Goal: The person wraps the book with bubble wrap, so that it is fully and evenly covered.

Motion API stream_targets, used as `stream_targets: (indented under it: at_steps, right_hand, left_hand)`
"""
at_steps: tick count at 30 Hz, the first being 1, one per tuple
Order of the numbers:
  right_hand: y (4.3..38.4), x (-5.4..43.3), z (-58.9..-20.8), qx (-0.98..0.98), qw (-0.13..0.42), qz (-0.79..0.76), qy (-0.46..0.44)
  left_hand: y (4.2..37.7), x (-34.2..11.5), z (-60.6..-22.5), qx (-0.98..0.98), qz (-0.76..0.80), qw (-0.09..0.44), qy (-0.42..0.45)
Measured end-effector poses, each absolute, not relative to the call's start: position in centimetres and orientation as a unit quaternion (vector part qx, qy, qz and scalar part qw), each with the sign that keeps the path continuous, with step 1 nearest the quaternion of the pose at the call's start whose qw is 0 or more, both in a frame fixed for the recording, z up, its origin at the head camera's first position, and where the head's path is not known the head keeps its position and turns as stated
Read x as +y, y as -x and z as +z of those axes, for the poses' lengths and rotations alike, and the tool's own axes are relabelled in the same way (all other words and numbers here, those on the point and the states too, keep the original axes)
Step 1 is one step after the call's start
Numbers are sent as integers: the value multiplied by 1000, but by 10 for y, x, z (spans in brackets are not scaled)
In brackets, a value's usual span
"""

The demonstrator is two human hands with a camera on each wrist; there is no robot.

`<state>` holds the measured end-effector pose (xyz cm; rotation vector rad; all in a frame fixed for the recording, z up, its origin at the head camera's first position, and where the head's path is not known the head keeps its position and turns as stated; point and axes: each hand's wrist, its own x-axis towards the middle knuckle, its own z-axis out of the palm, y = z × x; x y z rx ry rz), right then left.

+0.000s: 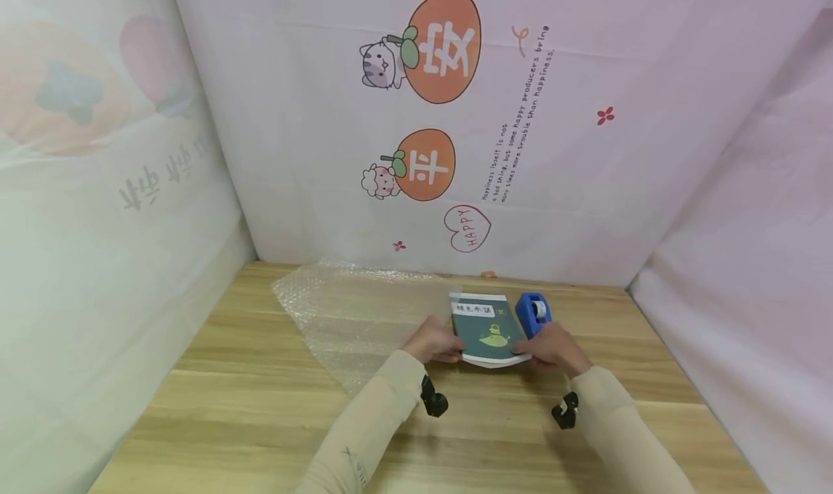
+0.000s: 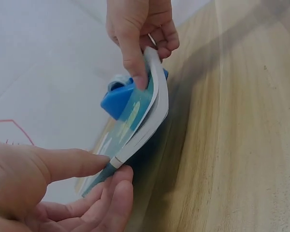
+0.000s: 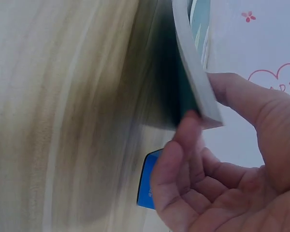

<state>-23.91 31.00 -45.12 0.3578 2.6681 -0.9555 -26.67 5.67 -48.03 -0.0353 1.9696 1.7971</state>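
Left of the green paperback (image 1: 481, 332), my head view gives me a sheet of bubble wrap (image 1: 364, 313) spread over the wooden table (image 1: 247, 422), reaching toward the paperback's far left corner. At the near left corner, the left hand (image 1: 437, 340) pinches the paperback, thumb on the cover; the right hand (image 1: 553, 346) pinches its near right corner the same way. Just right of the paperback sits a blue tape dispenser (image 1: 524, 312).

Only the head camera gives me the white title label (image 1: 473, 310) whole; my left wrist view brings out the pages bowing between both hands, and my right wrist view shows the near edge's shadowed underside, raised off the wood. Whether the far edge touches down, I cannot tell. From the head, the right hand hides the dispenser's near end, and the left sleeve (image 1: 374, 407) covers some wrap. Behind the paperback hangs a printed white cloth (image 1: 312, 118).
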Motion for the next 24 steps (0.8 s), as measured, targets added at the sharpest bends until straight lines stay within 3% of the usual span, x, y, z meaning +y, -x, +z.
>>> stream_targets:
  at_steps: [24]
  right_hand:
    - [207, 305, -455, 926, 52, -362, -96]
  left_hand:
    - [250, 57, -483, 771, 605, 196, -34]
